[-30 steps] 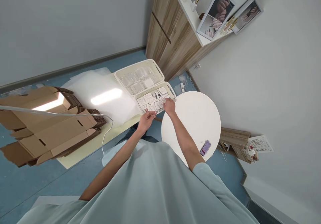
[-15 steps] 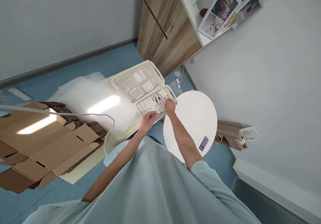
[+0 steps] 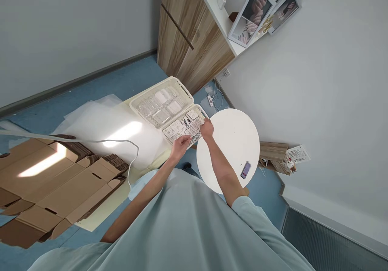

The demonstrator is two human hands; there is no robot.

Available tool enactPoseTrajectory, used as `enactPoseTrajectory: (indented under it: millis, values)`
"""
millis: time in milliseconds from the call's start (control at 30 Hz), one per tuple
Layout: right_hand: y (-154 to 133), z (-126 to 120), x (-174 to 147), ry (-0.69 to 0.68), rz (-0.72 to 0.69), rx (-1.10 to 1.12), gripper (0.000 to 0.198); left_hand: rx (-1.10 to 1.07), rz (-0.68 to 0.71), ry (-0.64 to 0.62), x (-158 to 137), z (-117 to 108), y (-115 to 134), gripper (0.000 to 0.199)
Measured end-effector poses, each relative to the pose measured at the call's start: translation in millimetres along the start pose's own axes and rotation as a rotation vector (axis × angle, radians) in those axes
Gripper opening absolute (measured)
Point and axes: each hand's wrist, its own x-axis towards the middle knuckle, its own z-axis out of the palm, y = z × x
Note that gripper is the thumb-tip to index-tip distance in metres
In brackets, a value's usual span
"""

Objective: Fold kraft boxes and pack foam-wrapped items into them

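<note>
Both of your hands, left hand (image 3: 181,145) and right hand (image 3: 207,128), pinch small cards (image 3: 182,126) in the near basket (image 3: 202,111), right hand at its far-right corner.

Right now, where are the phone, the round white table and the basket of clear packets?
phone (image 3: 245,170), head view, middle of its back.
round white table (image 3: 233,135), head view, bare top.
basket of clear packets (image 3: 184,89), head view, far rim.

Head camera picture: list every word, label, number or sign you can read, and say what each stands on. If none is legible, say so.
No text can be read in this view.
Printed cards in the near basket, by both hands: dark print, too small to read.
Printed sheet by the wall: blurred, unreadable.
Phone on the round white table: screen blurred out.
Framed pictures on the shelf: no lettering can be made out.
</note>
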Motion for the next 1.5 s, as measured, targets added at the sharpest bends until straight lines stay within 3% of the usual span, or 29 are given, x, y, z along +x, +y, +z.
enactPoseTrajectory:
  millis: [200,333,467,700,967,1233,1500]
  values:
    - [21,-21,-36,0.035,0.002,0.531,0.048,0.038,-0.006,0.039,0,10,-5,0.044]
    - [61,-35,-82,-0.068,0.071,1.057,0.047,0.073,-0.044,0.087,0,31,-4,0.048]
    - [108,-45,-130,-0.088,0.128,1.296,0.047,0.167,-0.032,-0.028,-4,62,-4,0.052]
    - [180,-49,-180,0.025,0.233,1.405,0.035,0.302,0.004,-0.215,-19,124,-17,0.06]
    - [240,-44,-214,0.27,0.201,1.375,0.032,0.33,-0.024,-0.324,-46,183,-49,0.059]
    - [281,-40,-255,0.264,0.114,1.472,0.031,0.268,-0.133,-0.421,-72,218,-54,0.056]
    - [293,-19,-261,0.233,0.144,1.596,0.039,0.226,-0.123,-0.434,-78,232,-64,0.06]
